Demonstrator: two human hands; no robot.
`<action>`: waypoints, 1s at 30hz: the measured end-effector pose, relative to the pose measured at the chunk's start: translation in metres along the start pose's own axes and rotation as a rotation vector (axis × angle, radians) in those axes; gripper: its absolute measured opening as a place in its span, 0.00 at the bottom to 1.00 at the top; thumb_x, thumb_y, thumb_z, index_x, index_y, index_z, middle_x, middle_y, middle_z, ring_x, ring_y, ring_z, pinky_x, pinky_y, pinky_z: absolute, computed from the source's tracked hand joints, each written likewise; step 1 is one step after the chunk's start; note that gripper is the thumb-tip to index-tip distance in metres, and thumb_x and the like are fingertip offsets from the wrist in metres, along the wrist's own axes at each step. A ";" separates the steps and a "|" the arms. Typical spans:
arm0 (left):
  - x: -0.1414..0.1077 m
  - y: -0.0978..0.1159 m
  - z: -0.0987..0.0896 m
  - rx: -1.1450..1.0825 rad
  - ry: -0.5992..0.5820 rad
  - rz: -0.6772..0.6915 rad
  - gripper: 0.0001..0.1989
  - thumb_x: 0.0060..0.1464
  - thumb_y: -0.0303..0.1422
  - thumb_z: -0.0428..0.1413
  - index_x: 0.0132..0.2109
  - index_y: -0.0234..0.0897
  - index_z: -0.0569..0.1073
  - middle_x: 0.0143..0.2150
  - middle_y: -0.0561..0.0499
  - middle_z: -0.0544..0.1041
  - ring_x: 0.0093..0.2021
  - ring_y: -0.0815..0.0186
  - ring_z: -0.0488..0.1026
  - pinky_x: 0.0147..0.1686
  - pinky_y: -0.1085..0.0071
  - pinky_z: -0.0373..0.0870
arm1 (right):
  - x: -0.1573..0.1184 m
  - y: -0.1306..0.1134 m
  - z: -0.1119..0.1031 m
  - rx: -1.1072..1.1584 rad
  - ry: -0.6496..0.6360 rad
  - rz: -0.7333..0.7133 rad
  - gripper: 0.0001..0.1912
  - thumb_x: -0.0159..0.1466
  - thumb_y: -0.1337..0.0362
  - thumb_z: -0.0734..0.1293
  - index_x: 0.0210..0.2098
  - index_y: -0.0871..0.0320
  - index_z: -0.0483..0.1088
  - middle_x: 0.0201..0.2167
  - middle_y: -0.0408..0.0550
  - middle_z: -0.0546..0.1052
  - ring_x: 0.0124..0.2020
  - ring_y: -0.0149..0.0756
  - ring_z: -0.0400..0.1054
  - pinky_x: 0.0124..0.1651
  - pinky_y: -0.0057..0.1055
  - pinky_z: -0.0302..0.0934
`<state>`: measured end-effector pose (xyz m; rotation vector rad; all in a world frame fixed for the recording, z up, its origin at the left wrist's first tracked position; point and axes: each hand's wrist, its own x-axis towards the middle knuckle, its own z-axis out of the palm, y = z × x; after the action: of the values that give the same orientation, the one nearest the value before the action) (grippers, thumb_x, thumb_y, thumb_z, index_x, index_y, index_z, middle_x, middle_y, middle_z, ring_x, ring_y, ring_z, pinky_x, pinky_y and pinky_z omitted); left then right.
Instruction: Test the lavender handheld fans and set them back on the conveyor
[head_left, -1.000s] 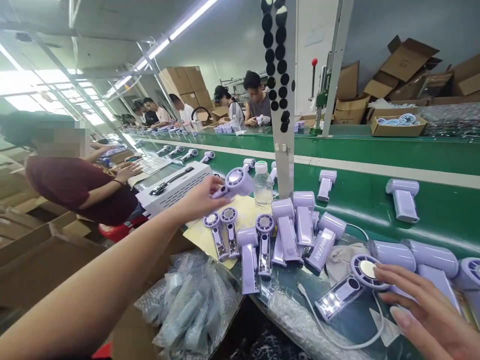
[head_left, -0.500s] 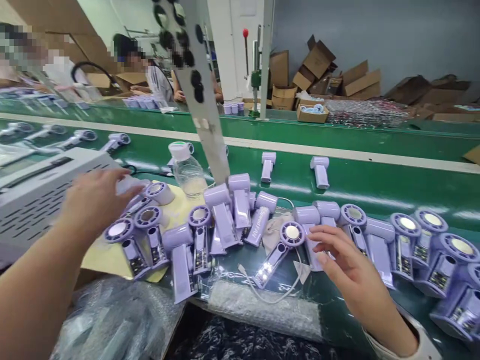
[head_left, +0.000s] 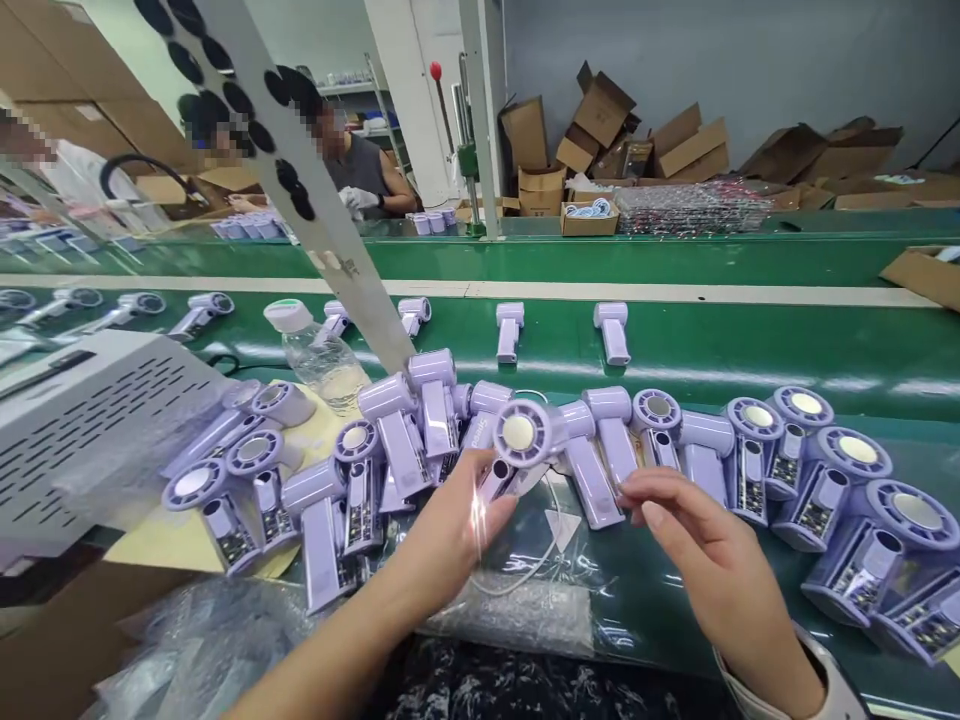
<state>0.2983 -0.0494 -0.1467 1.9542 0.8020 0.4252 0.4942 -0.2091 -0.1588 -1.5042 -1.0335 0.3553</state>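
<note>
At my far left sits a pale grey metal box with slotted vents point(head_left: 112, 420), beside yellow paper point(head_left: 142, 535) under several lilac fans point(head_left: 255, 452) and a clear plastic bottle with a white and green cap point(head_left: 322, 360). Next comes my left hand point(head_left: 450, 520), closed around the handle of a glossy lilac plastic handheld fan with a round, pale-centred head point(head_left: 519, 433), raised over the bench near the middle. I judge it light and stiff, a bit top-heavy and slippery on its smooth shell; the handle, just below the head, looks the best place to grip, away from the possibly fragile open-sided electronics. My right hand point(head_left: 705, 560) is empty, fingers loosely bent near another fan's base; I cannot tell if they touch it. The dark green bench point(head_left: 637, 600) is shiny, with a thin white cable point(head_left: 517, 590) and clear bubble wrap point(head_left: 525, 612) on it, and a crowded row of lilac fans point(head_left: 855, 450) at the right. Behind, beyond a slanting white metal pole point(head_left: 330, 230), a person in a grey sleeveless top point(head_left: 367, 165) works, then stand a green lever press with a red knob point(head_left: 467, 160) and heaped brown cardboard boxes point(head_left: 600, 110). On the green belt point(head_left: 750, 345), 3 fans lie right of the pole.
</note>
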 end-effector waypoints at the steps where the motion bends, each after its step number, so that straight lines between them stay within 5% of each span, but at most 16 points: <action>1: -0.002 0.005 0.000 -0.229 -0.008 -0.026 0.23 0.59 0.42 0.58 0.56 0.40 0.62 0.48 0.45 0.76 0.46 0.57 0.76 0.50 0.55 0.73 | -0.001 0.001 -0.001 0.007 0.012 0.020 0.08 0.68 0.60 0.67 0.39 0.52 0.79 0.39 0.48 0.81 0.35 0.36 0.76 0.40 0.29 0.74; 5: 0.002 0.019 0.018 -0.883 -0.037 -0.139 0.33 0.45 0.45 0.69 0.52 0.38 0.64 0.35 0.54 0.70 0.31 0.68 0.70 0.37 0.67 0.70 | 0.000 -0.001 0.004 -0.027 -0.059 -0.001 0.10 0.68 0.57 0.67 0.38 0.51 0.80 0.41 0.50 0.81 0.40 0.41 0.77 0.44 0.32 0.74; 8: 0.009 0.018 0.028 -1.040 -0.035 -0.157 0.29 0.49 0.49 0.66 0.50 0.36 0.66 0.34 0.53 0.71 0.32 0.68 0.70 0.36 0.69 0.69 | 0.001 -0.004 0.006 -0.045 -0.089 -0.039 0.10 0.69 0.56 0.67 0.37 0.50 0.80 0.41 0.49 0.81 0.43 0.42 0.77 0.45 0.32 0.74; 14: 0.007 0.011 0.023 -0.884 -0.182 0.013 0.22 0.61 0.52 0.55 0.49 0.39 0.65 0.38 0.50 0.75 0.27 0.65 0.75 0.28 0.68 0.69 | -0.002 -0.001 0.010 0.007 -0.078 0.017 0.11 0.69 0.54 0.67 0.37 0.50 0.80 0.39 0.49 0.81 0.37 0.39 0.75 0.42 0.34 0.73; 18: 0.006 0.014 0.019 -0.660 -0.078 0.000 0.20 0.61 0.50 0.56 0.49 0.40 0.63 0.34 0.54 0.71 0.23 0.68 0.70 0.26 0.67 0.69 | -0.001 0.002 0.018 0.113 -0.097 0.105 0.10 0.70 0.54 0.67 0.41 0.49 0.78 0.39 0.49 0.80 0.39 0.40 0.74 0.45 0.35 0.72; 23: 0.006 0.021 0.026 -0.422 0.023 0.012 0.34 0.43 0.43 0.71 0.54 0.40 0.66 0.49 0.46 0.77 0.45 0.54 0.75 0.42 0.62 0.73 | 0.007 -0.013 0.036 0.598 -0.114 0.178 0.33 0.67 0.47 0.69 0.67 0.42 0.57 0.53 0.52 0.75 0.40 0.40 0.73 0.34 0.32 0.69; 26: 0.001 0.026 0.026 -0.373 -0.079 0.040 0.31 0.46 0.43 0.70 0.52 0.40 0.67 0.46 0.47 0.79 0.47 0.52 0.76 0.46 0.60 0.71 | 0.014 -0.024 0.040 0.652 -0.137 0.209 0.32 0.64 0.47 0.73 0.63 0.44 0.63 0.52 0.51 0.75 0.38 0.38 0.70 0.34 0.30 0.66; 30: -0.009 0.025 0.015 -0.508 -0.264 0.176 0.31 0.58 0.48 0.60 0.64 0.44 0.65 0.56 0.44 0.75 0.51 0.55 0.74 0.48 0.62 0.72 | 0.019 -0.032 0.034 0.733 -0.063 0.213 0.24 0.62 0.48 0.75 0.55 0.45 0.72 0.43 0.47 0.76 0.34 0.36 0.66 0.30 0.29 0.64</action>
<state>0.3093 -0.0740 -0.1317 1.5614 0.3123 0.4162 0.4673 -0.1763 -0.1314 -0.9348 -0.6743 0.8362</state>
